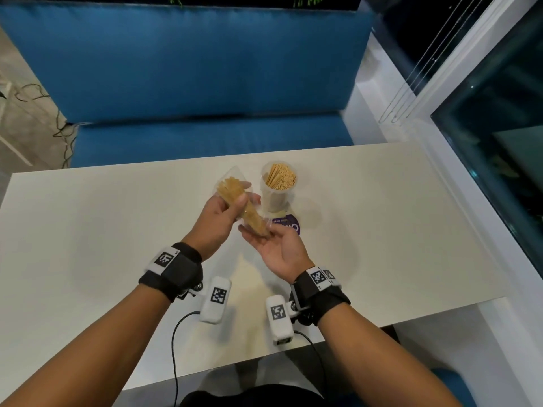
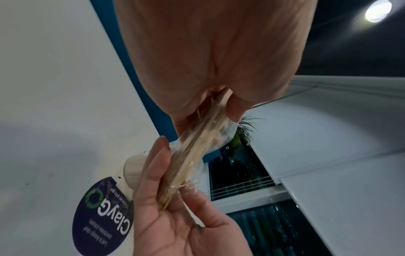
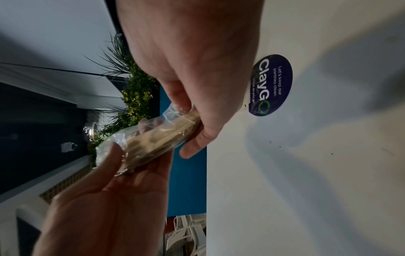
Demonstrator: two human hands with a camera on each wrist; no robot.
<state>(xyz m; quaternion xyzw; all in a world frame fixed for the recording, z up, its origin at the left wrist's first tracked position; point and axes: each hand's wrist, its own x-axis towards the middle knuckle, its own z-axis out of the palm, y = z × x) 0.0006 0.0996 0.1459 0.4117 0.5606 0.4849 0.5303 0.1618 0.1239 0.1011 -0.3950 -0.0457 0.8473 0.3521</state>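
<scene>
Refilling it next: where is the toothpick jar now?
In the head view the toothpick jar stands on the white table just beyond the right hand, at the far edge of the purple sticker.

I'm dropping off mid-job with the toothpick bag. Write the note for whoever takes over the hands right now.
Left hand: grips the clear bag of toothpicks, tilted, its lower end toward the right hand.
Right hand: open, palm up, fingers under the bag's lower end; stick tips rest on them.
Clear cup: upright on the table beyond the hands, by a purple sticker.
Done: cup holds many toothpicks.
Left: probably moving the bag's sticks into the cup.
</scene>
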